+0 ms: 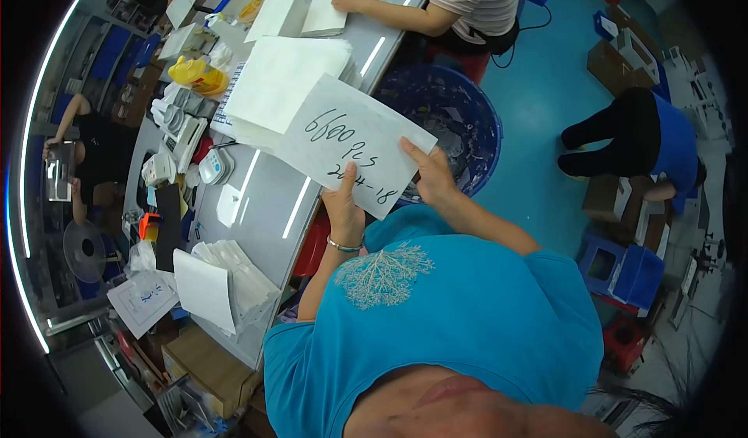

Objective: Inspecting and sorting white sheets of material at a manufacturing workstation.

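A white sheet of paper (312,138) with dark handwriting is held up in front of my chest, tilted. My left hand (344,211) grips its lower edge with the thumb on top; a bracelet circles that wrist. At the right edge, my right hand (433,177) pinches the sheet, its thumb also over the face. The fingers behind the paper are hidden. Just beyond the sheet, a tall stack of white sheets (284,76) lies on the grey table (269,197), partly covered by the held one.
Right of the table stands a big blue tub (487,119) with clear scraps. A co-worker (475,10) sits at the far end, one hand on a white stack. Another person (623,130) bends over boxes at right. A yellow bottle (199,76) and more white sheets (204,290) occupy the table's left side.
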Tool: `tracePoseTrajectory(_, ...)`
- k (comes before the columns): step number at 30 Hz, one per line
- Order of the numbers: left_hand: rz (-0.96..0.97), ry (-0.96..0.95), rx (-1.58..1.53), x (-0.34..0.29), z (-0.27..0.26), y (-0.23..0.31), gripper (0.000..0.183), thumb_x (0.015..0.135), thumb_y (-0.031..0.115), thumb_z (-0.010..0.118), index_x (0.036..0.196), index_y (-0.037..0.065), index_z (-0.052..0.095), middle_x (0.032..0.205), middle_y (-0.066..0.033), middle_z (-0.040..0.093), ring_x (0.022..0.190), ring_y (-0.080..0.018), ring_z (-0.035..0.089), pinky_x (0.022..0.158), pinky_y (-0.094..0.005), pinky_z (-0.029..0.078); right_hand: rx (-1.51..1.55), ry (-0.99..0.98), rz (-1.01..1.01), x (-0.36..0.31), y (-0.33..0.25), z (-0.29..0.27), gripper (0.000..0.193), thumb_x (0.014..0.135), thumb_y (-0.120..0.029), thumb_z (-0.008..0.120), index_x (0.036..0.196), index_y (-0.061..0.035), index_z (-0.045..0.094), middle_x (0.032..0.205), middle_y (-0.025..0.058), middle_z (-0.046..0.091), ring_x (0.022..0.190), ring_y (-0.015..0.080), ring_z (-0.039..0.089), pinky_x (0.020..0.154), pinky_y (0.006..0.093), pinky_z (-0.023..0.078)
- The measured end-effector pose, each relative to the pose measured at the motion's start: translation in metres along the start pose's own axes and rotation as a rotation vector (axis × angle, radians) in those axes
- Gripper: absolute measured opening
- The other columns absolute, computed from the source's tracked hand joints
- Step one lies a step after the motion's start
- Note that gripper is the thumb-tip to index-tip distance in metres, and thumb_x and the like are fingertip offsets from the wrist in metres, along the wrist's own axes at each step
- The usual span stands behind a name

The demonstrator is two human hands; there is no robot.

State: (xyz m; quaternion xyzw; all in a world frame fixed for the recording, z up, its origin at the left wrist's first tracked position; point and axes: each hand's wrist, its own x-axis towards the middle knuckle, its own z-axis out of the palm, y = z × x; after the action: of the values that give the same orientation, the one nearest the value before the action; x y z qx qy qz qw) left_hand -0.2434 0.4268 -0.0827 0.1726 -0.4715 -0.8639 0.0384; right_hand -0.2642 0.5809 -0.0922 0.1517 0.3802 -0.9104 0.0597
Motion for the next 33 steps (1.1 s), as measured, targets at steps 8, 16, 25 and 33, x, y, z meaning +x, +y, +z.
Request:
tracePoseTrajectory(8,-0.060,-0.163,0.263,0.017,0.012,0.010,0.045,0.084,0.007,0.069,0.125,-0.003,0.051,0.120,-0.0115,0.058,0.108,-0.0188,0.056,0.093,-0.0305,0.046,-0.578,-0.340,0.247,0.008,-0.085,-0.064,0.031,0.085,-0.009,0.059,0.114,0.0014,0.063,0.097,0.0082,0.068,0.087,0.0148,0.065,0.074,0.0289,0.055)
tracePoseTrajectory(16,-0.097,-0.325,0.345,0.032,-0.004,0.010,0.038,0.084,0.010,0.071,0.116,-0.004,0.057,0.109,-0.0109,0.063,0.097,-0.0176,0.061,0.085,-0.0300,0.049,-0.790,-0.247,0.096,-0.006,-0.063,-0.059,0.029,0.075,-0.011,0.066,0.100,0.0030,0.067,0.077,0.0063,0.068,0.069,0.0108,0.065,0.061,0.0277,0.051)
tracePoseTrajectory(25,-0.027,-0.317,0.419,0.031,-0.024,0.021,0.031,0.084,0.016,0.073,0.104,-0.005,0.063,0.098,-0.0099,0.066,0.086,-0.0135,0.061,0.076,-0.0272,0.049,-1.501,0.131,-0.239,-0.017,-0.015,-0.024,0.022,0.071,-0.012,0.062,0.089,-0.0001,0.066,0.072,0.0060,0.066,0.067,0.0137,0.062,0.059,0.0328,0.048)
tracePoseTrajectory(33,-0.148,-0.342,0.256,0.050,-0.053,0.017,0.038,0.083,0.012,0.072,0.115,-0.004,0.058,0.110,-0.0106,0.063,0.097,-0.0160,0.060,0.085,-0.0296,0.047,-0.262,-0.054,0.318,-0.044,-0.028,-0.020,0.033,0.092,-0.020,0.059,0.117,0.0018,0.058,0.104,0.0107,0.065,0.094,0.0190,0.065,0.079,0.0321,0.054)
